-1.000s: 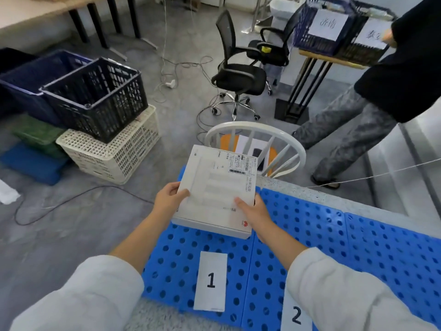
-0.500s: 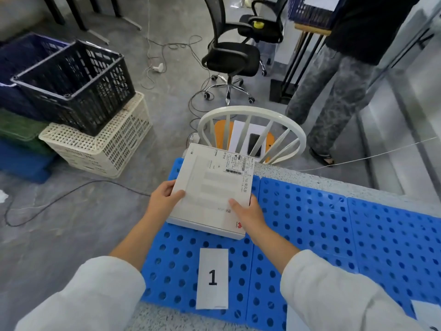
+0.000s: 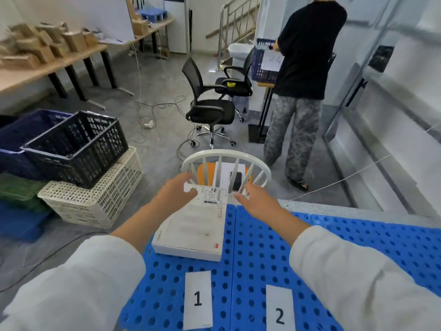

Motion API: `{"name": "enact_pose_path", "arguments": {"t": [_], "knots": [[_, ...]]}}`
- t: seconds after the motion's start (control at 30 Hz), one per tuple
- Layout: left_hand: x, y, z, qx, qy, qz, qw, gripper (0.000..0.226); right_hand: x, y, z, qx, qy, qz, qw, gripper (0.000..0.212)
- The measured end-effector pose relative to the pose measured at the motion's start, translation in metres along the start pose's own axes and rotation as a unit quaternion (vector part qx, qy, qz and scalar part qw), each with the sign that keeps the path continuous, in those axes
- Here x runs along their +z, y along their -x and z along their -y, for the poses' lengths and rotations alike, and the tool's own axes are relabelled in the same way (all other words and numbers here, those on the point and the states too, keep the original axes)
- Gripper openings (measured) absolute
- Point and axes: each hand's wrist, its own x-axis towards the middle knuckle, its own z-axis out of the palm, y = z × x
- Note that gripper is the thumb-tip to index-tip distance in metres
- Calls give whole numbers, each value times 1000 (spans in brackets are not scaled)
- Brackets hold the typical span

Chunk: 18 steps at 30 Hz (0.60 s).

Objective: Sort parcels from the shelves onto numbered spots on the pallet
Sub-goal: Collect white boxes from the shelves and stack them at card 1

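Observation:
A flat white parcel (image 3: 193,225) with a shipping label lies on the blue perforated pallet (image 3: 262,247), just behind the paper card numbered 1 (image 3: 198,299). A card numbered 2 (image 3: 279,311) lies to the right of it. My left hand (image 3: 174,194) hovers at the parcel's far left corner with relaxed fingers; whether it touches the corner is unclear. My right hand (image 3: 255,201) is spread open beside the parcel's far right corner, apart from it.
A white spindle-back chair (image 3: 226,155) stands right behind the pallet. Stacked crates (image 3: 76,137) sit on the floor to the left. Further back are a black office chair (image 3: 210,111), floor cables, and a standing person (image 3: 303,68). Cardboard boxes (image 3: 43,48) fill a table at far left.
Both hands held the parcel above spot 1; now it lies flat on the pallet and both hands have let go and moved toward its far end. The view has tilted up.

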Motion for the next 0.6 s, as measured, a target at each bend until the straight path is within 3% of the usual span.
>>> {"name": "enact_pose_path", "arguments": {"t": [0.1,0.2,0.3,0.6], "knots": [[-9,9,-74,75,-67,26,995,46,-56,18,-9,-3,95,-45,994,44],[-15,13,-148,174,-171,19,969,52,-112,42,-19,1,150,-79,986,57],[-14,25,-219,256,-229,2,939,54,-161,79,-36,14,151,-128,980,67],[50,89,-390,414,-268,12,870,59,-249,236,-139,109,137,-255,951,65]]}}
